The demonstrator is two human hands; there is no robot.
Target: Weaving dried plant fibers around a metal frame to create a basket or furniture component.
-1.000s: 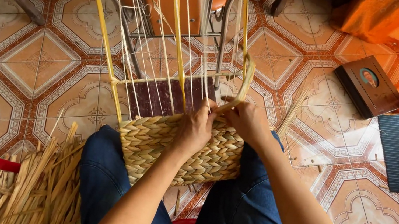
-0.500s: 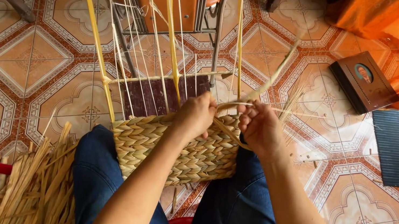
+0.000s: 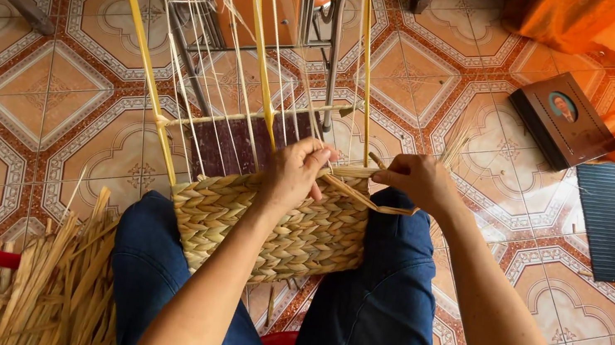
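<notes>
Woven basket [image 3: 272, 229] on lap, lower rows finished, upright strands [image 3: 262, 47] at 12 o'clock unwoven. Left hand [image 3: 294, 174] grips the rim; right hand [image 3: 420, 180] pinches a straw strip [image 3: 358, 194].

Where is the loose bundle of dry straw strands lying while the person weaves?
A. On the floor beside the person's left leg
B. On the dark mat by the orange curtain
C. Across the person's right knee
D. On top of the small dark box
A: the bundle of dry straw lies on the tiled floor next to the left leg, while the left hand and right hand work a strand at the woven basket.
</notes>
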